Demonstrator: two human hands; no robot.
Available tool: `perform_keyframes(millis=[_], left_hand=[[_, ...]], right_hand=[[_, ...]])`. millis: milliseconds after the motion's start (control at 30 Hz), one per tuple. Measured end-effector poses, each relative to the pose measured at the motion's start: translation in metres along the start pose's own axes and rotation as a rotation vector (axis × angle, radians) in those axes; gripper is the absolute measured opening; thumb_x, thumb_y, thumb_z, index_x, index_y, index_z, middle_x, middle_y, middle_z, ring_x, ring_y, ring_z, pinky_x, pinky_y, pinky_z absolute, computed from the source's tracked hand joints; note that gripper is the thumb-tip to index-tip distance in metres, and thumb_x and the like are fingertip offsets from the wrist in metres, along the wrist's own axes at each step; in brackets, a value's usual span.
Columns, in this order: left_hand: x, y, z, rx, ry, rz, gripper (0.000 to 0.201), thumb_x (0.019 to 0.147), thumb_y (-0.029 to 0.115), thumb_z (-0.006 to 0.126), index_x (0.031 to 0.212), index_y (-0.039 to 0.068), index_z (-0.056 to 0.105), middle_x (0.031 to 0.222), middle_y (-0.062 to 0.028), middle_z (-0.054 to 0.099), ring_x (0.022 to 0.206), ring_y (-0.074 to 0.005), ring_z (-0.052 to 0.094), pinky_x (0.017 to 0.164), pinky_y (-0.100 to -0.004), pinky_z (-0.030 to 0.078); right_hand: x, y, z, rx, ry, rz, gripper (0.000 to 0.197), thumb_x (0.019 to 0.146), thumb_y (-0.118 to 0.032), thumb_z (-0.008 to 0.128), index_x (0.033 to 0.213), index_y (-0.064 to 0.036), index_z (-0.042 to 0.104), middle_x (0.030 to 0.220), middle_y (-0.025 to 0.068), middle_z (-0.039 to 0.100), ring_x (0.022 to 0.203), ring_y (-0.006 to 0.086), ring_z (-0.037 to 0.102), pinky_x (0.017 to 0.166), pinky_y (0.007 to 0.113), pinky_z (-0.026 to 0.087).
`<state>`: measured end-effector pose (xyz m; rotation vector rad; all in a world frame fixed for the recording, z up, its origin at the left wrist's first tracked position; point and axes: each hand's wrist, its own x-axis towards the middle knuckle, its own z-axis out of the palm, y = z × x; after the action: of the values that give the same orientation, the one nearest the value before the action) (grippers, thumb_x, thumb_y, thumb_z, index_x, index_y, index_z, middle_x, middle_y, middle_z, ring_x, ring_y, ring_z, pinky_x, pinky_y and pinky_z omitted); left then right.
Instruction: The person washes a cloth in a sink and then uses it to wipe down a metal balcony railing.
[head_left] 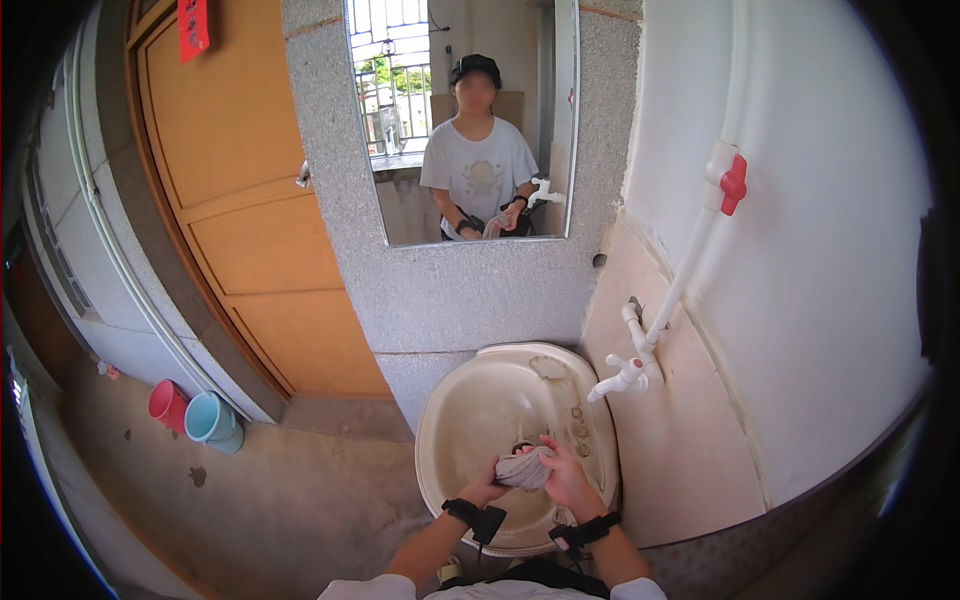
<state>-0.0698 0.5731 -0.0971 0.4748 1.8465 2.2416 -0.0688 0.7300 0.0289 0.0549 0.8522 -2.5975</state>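
Note:
Over a cream wash basin (pixel 433 440) I hold a bunched greyish-white cloth (pixel 524 469) between both hands. My left hand (pixel 485 483) is closed on the cloth's left end, the fingers partly hidden beneath it. From the right, my right hand (pixel 566 478) grips the other end, thumb on top. The dark drain hole shows just behind the cloth. To the right of the basin, a white plastic tap (pixel 618 378) sticks out from the wall above the rim. Dark straps with small boxes sit on both my wrists.
A white pipe with a red valve handle (pixel 734 185) runs up the right wall. A mirror (pixel 408 215) hangs above the basin, reflecting me. On the left are an orange wooden door (pixel 290 250), a blue bucket (pixel 214 425) and a red bucket (pixel 168 404) on the floor.

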Motion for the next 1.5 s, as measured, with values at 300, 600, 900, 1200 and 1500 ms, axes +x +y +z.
perform_keyframes(millis=[300, 600, 900, 1200, 1500], left_hand=[[-0.007, 0.054, -0.005, -1.079, -0.099, -0.781, 0.043, 0.073, 0.031, 0.056, 0.107, 0.006, 0.045, 0.108, -0.0072, 0.048, 0.094, -0.0193, 0.049, 0.084, -0.0321, 0.037], [-0.019, 0.081, -0.010, -0.918, -0.275, -0.652, 0.052, 0.076, 0.025, 0.051, 0.119, 0.003, 0.031, 0.116, -0.0133, 0.041, 0.105, -0.0254, 0.042, 0.089, -0.0367, 0.032], [-0.018, 0.089, 0.009, -1.184, -0.391, -0.587, 0.056, 0.077, 0.037, 0.045, 0.119, 0.003, 0.031, 0.117, -0.0170, 0.039, 0.106, -0.0287, 0.040, 0.083, -0.0355, 0.037], [-0.027, 0.089, 0.003, -0.644, -0.235, -0.889, 0.039, 0.073, 0.030, 0.057, 0.101, 0.005, 0.047, 0.092, -0.0076, 0.052, 0.079, -0.0167, 0.051, 0.068, -0.0261, 0.042], [-0.005, 0.051, 0.008, 0.659, -0.197, -0.540, 0.026, 0.060, 0.017, 0.060, 0.077, -0.002, 0.053, 0.067, -0.0141, 0.055, 0.060, -0.0210, 0.055, 0.049, -0.0297, 0.040]], right_hand=[[0.031, 0.011, -0.043, -0.119, -0.009, 0.195, 0.021, 0.084, -0.015, 0.037, 0.101, -0.0039, 0.043, 0.102, 0.0136, 0.050, 0.095, 0.0225, 0.048, 0.085, 0.036, 0.037], [0.019, 0.031, -0.027, -0.079, -0.142, 0.544, 0.044, 0.081, -0.040, 0.039, 0.107, -0.0050, 0.043, 0.107, 0.0078, 0.049, 0.093, 0.0193, 0.049, 0.082, 0.032, 0.039], [0.017, 0.059, -0.005, 0.398, -0.198, 0.247, 0.055, 0.077, -0.051, 0.039, 0.105, -0.0035, 0.043, 0.106, 0.0129, 0.047, 0.104, 0.0233, 0.042, 0.084, 0.039, 0.037], [0.032, 0.040, -0.023, -0.022, 0.079, 0.201, 0.013, 0.078, -0.017, 0.046, 0.081, -0.0060, 0.052, 0.066, 0.0044, 0.050, 0.061, 0.0177, 0.051, 0.063, 0.034, 0.043], [0.062, 0.070, -0.061, -0.232, 0.467, 0.300, 0.005, 0.074, -0.007, 0.046, 0.074, -0.0070, 0.050, 0.057, 0.0059, 0.049, 0.052, 0.0174, 0.049, 0.046, 0.027, 0.039]])
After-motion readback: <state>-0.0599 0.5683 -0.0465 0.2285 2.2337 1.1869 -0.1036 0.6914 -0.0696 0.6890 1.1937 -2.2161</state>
